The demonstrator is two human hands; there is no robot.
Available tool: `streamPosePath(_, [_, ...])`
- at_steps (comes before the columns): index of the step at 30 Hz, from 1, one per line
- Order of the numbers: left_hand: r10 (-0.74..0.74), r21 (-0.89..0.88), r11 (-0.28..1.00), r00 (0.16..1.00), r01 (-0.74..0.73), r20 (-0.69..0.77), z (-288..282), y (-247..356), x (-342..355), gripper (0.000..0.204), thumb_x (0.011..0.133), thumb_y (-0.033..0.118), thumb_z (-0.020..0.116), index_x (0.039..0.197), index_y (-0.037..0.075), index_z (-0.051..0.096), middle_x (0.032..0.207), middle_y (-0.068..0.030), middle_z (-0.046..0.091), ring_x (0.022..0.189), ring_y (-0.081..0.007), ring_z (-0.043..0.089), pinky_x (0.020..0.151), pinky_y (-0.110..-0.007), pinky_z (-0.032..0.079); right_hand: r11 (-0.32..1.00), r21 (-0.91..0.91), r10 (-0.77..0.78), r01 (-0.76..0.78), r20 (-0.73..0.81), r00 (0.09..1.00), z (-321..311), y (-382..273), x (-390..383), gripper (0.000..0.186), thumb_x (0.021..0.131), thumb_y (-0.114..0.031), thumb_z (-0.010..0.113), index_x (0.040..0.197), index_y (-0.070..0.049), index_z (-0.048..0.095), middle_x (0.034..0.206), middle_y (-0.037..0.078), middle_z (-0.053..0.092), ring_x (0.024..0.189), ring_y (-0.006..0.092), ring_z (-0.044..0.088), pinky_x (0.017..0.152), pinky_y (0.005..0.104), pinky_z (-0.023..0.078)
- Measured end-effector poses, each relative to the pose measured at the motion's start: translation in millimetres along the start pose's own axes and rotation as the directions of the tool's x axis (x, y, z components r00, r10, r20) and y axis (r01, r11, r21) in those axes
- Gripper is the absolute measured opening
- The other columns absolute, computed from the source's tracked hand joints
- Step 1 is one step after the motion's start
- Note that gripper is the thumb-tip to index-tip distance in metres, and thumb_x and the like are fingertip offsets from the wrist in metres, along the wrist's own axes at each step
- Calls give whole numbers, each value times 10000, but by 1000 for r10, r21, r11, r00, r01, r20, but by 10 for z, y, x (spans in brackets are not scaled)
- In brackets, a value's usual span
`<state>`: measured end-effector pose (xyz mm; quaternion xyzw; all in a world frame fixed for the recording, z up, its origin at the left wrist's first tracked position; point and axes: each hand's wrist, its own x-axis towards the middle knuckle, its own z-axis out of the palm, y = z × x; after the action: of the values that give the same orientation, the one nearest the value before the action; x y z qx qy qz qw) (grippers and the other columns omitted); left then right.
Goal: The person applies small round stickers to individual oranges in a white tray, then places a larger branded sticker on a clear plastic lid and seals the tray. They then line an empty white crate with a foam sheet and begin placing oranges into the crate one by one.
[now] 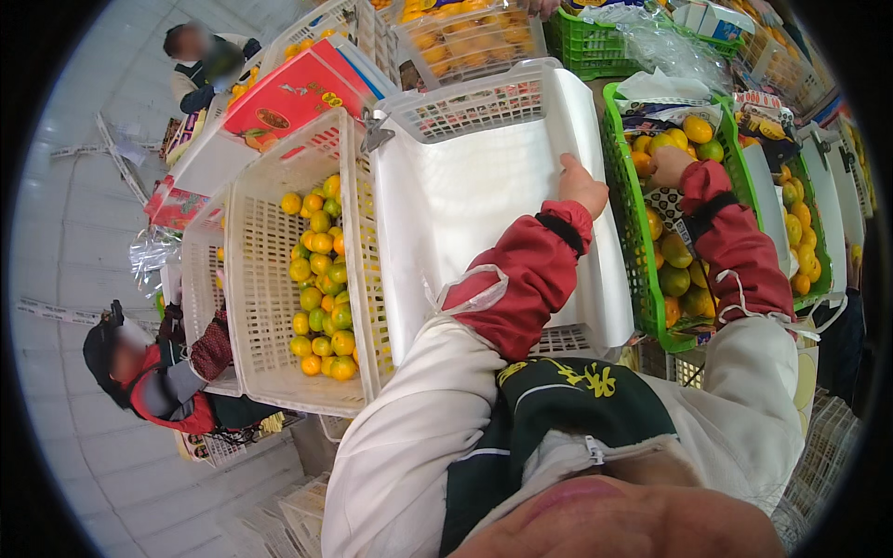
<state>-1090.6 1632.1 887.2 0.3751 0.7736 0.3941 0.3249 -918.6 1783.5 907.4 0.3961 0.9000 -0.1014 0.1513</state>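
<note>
My left hand [583,186] has its fingers closed on the right edge of a white liner [456,242], which lines a plastic crate [470,112] in front of me. My right hand [672,169] is in the green crate [614,112] to the right, its fingers curled among orange and green-tinged citrus fruits [676,251]; what they hold, if anything, is hidden. A printed bag lies under that hand and wrist, between the fruits. Both forearms wear red sleeve covers over white sleeves.
A pale crate [251,279] of small citrus stands left, with red flat cartons [279,98] behind it. More fruit crates [470,42] stand at the back and right [809,270]. Co-workers are at the lower left [177,381] and upper left [200,74]; another person's hand shows at top centre.
</note>
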Motion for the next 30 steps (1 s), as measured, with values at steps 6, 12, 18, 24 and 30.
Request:
streamPosePath(6, [-16, 3, 1000, 1000, 16, 5, -19, 32, -23, 619, 736, 40, 602, 1261, -65, 291, 1110, -376, 555, 1067, -498, 562, 947, -464, 448, 982, 183, 5, 38, -225, 974, -206, 267, -76, 204, 640, -147, 640, 815, -73, 713, 849, 155, 694, 787, 321, 666, 733, 416, 525])
streamPosePath(12, [31, 20, 999, 1000, -31, 0, -14, 25, -8, 583, 734, 64, 637, 1193, -78, 308, 1031, -379, 582, 1006, -500, 589, 900, -458, 472, 956, 174, -41, 236, -717, 696, -697, 49, -218, 370, 714, -207, 667, 1050, -57, 633, 960, 203, 653, 883, 376, 632, 810, 437, 494])
streamPosePath(18, [-25, -34, 999, 999, 26, 43, -78, 105, -56, 531, 717, 0, 629, 1134, -56, 305, 1069, -384, 550, 1003, -513, 565, 902, -494, 453, 960, 169, -58, 222, -657, 751, -946, -760, 64, 242, 750, -221, 599, 861, -22, 681, 858, 225, 656, 818, 391, 636, 752, 454, 512])
streamPosePath(24, [-1, -13, 1000, 1000, 1, 16, -28, 52, -35, 517, 726, 9, 630, 1130, -44, 312, 1100, -374, 528, 1010, -503, 561, 907, -480, 460, 989, 143, 48, 40, -567, 822, -1119, -1081, 396, 221, 726, -186, 582, 832, -35, 703, 809, 215, 660, 778, 392, 647, 724, 469, 520])
streamPosePath(30, [11, -20, 1000, 997, -10, 74, 10, -11, 28, 553, 726, 21, 645, 1152, -37, 298, 1116, -364, 508, 1013, -501, 557, 906, -474, 461, 988, 145, 115, -59, -419, 901, -1260, -1341, 725, 251, 739, -150, 573, 882, 5, 709, 900, 236, 684, 874, 389, 671, 798, 441, 536])
